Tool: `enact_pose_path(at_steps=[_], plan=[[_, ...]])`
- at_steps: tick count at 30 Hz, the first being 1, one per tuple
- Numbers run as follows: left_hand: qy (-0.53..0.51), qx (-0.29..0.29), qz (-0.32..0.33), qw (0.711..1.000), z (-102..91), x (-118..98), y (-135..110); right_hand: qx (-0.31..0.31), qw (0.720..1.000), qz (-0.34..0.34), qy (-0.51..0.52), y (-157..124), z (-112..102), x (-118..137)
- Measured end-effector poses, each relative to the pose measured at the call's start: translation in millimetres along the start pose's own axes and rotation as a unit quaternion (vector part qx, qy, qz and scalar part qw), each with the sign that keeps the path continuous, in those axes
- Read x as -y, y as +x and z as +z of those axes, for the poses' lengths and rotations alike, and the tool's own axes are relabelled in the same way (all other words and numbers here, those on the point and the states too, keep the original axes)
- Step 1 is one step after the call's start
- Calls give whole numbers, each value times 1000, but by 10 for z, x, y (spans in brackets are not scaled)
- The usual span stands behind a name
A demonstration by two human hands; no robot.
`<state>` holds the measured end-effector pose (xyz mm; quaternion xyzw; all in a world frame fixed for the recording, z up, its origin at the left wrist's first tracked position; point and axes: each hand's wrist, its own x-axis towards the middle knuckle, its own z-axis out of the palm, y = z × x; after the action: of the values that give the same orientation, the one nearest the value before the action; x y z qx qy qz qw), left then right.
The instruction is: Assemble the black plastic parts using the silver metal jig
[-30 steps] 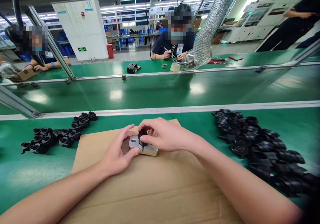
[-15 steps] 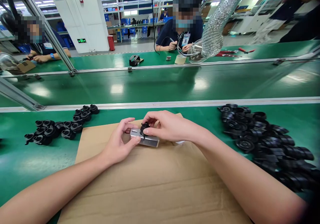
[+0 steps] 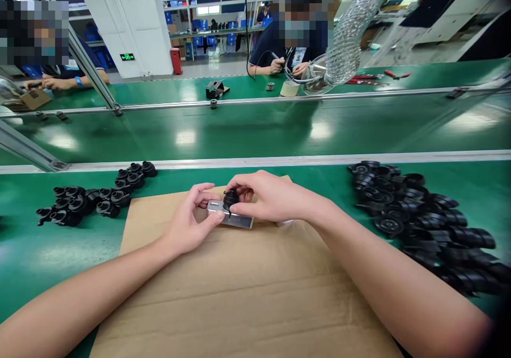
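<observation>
A silver metal block [image 3: 240,221] lies near the far edge of a brown cardboard sheet [image 3: 223,289]. On top of it stands a small round black plastic part [image 3: 230,199], upright. My right hand [image 3: 263,197] pinches this part between thumb and fingers from the right. With thumb in front and fingers behind, my left hand [image 3: 196,217] grips the block's left end. Where the black part meets the block is partly hidden by my fingers.
Several similar black parts [image 3: 107,208] stand in a group on the green table at left. A larger heap of black ribbed parts [image 3: 411,209] lies at right. A metal rail [image 3: 255,162] runs behind the cardboard. Co-workers sit across the bench, near a silver duct [image 3: 351,44].
The whole view has tipped slightly downward. Both hands keep their hold, and the black part now shows more upright and more of it is visible.
</observation>
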<state>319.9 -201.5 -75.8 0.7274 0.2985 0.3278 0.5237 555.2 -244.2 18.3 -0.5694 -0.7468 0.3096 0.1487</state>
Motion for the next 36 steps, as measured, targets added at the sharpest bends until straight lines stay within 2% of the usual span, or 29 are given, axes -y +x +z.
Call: enact_pose_path(at_steps=[7,11,15,20,22,26,32,36], plan=[[-9,-2,-3,1000,9,-3,3,30,999,-18,22,0,-8,14],[-3,7,7,1000,10,9,4,63,998,-15,-10,-99,-118,-36],[50,21,27,998,41,51,-15,57,989,84,-112,-317,-257,-166],[152,45,51,986,98,49,-132,96,940,248,-215,-450,-187,-177],[177,50,50,982,118,21,-185,104,943,230,-219,-459,-119,-166],[140,72,30,987,137,-23,-229,72,980,102,-157,-512,-68,-242],[95,96,47,990,114,-15,-182,65,989,74,-111,-586,-86,-430],[84,93,37,991,125,-34,-162,-9,993,61,-103,-629,-96,-283]])
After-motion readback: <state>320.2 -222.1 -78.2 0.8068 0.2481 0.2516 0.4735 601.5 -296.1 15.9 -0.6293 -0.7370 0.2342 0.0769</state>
